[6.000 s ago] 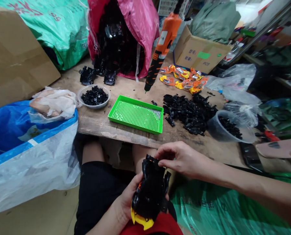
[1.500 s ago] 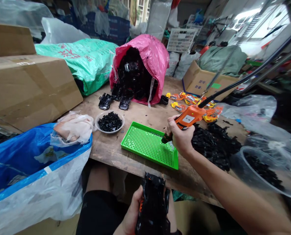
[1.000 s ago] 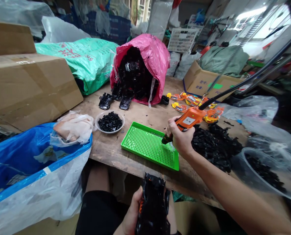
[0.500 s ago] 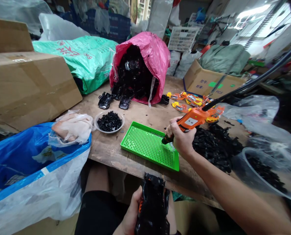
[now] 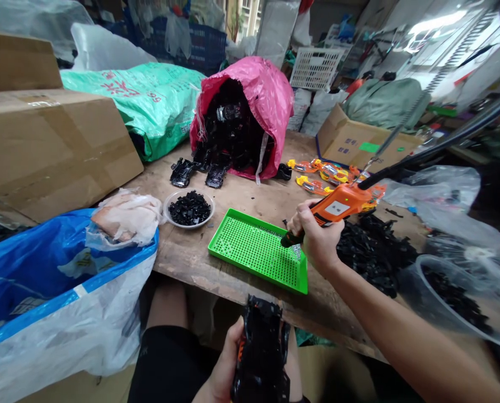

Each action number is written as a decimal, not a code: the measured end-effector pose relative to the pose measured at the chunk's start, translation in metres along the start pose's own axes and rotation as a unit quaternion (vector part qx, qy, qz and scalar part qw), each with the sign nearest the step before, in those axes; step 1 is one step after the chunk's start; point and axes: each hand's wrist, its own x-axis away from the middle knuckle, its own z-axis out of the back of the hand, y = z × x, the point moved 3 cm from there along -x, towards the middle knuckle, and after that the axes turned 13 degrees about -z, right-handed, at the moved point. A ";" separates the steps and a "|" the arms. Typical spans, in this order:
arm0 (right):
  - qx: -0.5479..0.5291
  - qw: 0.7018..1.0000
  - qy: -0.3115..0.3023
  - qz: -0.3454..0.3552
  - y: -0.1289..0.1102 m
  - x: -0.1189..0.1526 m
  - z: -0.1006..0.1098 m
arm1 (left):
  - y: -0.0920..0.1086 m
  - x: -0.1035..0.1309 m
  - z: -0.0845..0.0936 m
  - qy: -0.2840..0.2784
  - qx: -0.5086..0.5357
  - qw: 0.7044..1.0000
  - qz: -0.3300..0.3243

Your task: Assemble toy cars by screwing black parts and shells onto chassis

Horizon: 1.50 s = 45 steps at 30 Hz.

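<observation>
My right hand (image 5: 320,232) is wrapped round an orange electric screwdriver (image 5: 337,208), its black tip over the right part of a green perforated tray (image 5: 253,252). Small metal screws lie along that tray's far and right sides. Low in the view, my left hand (image 5: 224,364) grips a black toy car body (image 5: 261,352) with orange marks on its side, held in front of the table's near edge above my lap. The fingers under the car body are hidden.
A bowl of small black parts (image 5: 190,209), a pink sack of black car pieces (image 5: 270,101), black parts in a heap (image 5: 373,249), a clear tub (image 5: 455,296), orange-yellow pieces (image 5: 312,183), a carton (image 5: 52,145) and a blue-lined bag (image 5: 43,268) surround the tray.
My right hand and the screwdriver have shifted slightly to the right over the tray. The left hand holds the car body in nearly the same place.
</observation>
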 end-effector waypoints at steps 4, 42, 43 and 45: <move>0.000 1.000 -0.005 -0.002 -0.014 0.006 -0.003 | -0.003 -0.001 0.002 -0.003 0.010 1.000 0.005; 0.004 0.977 -0.200 -0.070 -0.045 0.130 -0.016 | -0.017 -0.005 0.009 -0.008 0.068 0.998 -0.016; 0.008 0.977 -0.199 -0.073 -0.045 0.130 -0.016 | -0.017 -0.005 0.009 -0.006 0.061 0.998 -0.022; 0.016 0.978 -0.195 -0.073 -0.043 0.131 -0.015 | -0.016 -0.005 0.009 -0.003 0.051 0.998 -0.033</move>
